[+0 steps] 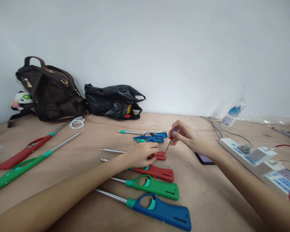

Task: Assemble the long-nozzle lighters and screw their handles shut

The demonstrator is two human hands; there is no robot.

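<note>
Screwdriver tip at the end of a red lighter

The long-necked red plastic lighter lies flat on the tan-covered table, in front of the person. The left hand comes across from the left, knuckles up, fingers curled down over its middle and holding it there, so much of the body is hidden. The right hand is raised above the handle end, its fingers closed round the screwdriver with a translucent purple-and-red handle; the shaft slants down to the lighter's end, though I can't tell whether the tip sits in a hole.

Nearer the person lie three more lighters in a row: one red with a teal trigger, one green, one blue. Just beyond the hands are two blue plastic shell pieces and one metal tube with a teal end. Off to the left are two others, a long red lighter and a long green lighter, near one pale beaded bracelet.

Against the wall stand one dark brown bag and one black plastic bag. To the right: one clear bottle, and a white power strip.
</note>
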